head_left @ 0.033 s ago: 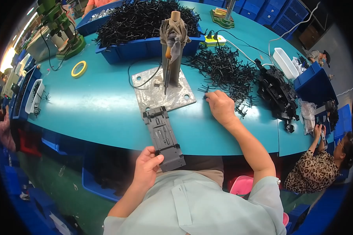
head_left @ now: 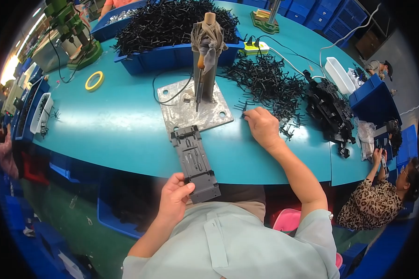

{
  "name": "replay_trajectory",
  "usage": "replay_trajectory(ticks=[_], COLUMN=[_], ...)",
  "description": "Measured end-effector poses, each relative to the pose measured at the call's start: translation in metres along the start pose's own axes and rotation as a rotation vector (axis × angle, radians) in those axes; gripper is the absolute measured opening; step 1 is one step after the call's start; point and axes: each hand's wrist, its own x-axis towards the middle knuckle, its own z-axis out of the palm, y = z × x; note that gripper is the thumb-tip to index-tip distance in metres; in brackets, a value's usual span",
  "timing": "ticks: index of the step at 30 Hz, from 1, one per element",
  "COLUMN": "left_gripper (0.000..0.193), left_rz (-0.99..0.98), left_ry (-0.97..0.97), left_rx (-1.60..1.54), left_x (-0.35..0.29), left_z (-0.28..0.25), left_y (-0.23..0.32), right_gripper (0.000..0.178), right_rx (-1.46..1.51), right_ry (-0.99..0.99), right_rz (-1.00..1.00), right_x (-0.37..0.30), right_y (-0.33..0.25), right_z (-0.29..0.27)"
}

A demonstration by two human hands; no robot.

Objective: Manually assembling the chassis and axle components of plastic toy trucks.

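Note:
My left hand (head_left: 174, 197) is closed round the near end of a flat black plastic chassis plate (head_left: 194, 162), thumb on its upper face. The plate slants away from me over the table's front edge, and its far end reaches the near corner of a grey metal base plate (head_left: 172, 104). To the right, my right hand (head_left: 264, 124) is closed, with thumb and fingertips pinching a small black branched plastic part (head_left: 245, 109). Just beyond it lies a loose heap of similar black parts (head_left: 270, 81). A soldering iron (head_left: 200, 69) with an orange-brown handle hangs tip down at the cloth-wrapped post.
A blue bin (head_left: 144, 65) heaped with black parts stands behind the post (head_left: 208, 83). At right are a pile of larger black parts (head_left: 328, 107), a white tray (head_left: 339, 74) and a seated co-worker (head_left: 372, 200). Yellow tape (head_left: 94, 81) and a green press (head_left: 74, 37) stand left.

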Motion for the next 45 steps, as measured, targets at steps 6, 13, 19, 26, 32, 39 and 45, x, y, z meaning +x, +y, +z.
replay_trajectory(ticks=[6, 13, 19, 26, 32, 39, 45], left_gripper=[0.025, 0.024, 0.028, 0.04, 0.061, 0.057, 0.039], left_rz=[0.007, 0.013, 0.052, 0.245, 0.328, 0.384, 0.711], left_ry=[0.001, -0.008, 0.026, 0.096, 0.105, 0.159, 0.321], left_rx=[-0.001, 0.0, 0.008, 0.129, 0.247, 0.611, 0.978], left_x=[0.002, 0.005, 0.004, 0.009, 0.017, 0.023, 0.022], left_z=[0.007, 0.006, 0.007, 0.012, 0.012, 0.007, -0.001], left_y=[0.007, 0.005, 0.006, 0.011, 0.017, 0.029, 0.034], right_gripper=[0.013, 0.018, 0.018, 0.019, 0.019, 0.019, 0.017], right_rx=[1.036, 1.465, 1.474, 1.366, 1.391, 1.39, 1.357], right_ry=[-0.263, -0.498, -0.543, -0.565, -0.584, -0.579, -0.577], right_rz=[0.618, 1.086, 1.073, 0.959, 0.967, 0.962, 0.928], right_x=[0.001, -0.015, -0.016, -0.016, -0.018, -0.02, -0.015], right_y=[-0.041, -0.024, -0.024, -0.035, -0.039, -0.04, -0.059], right_z=[-0.046, -0.048, -0.049, -0.05, -0.047, -0.049, -0.051])
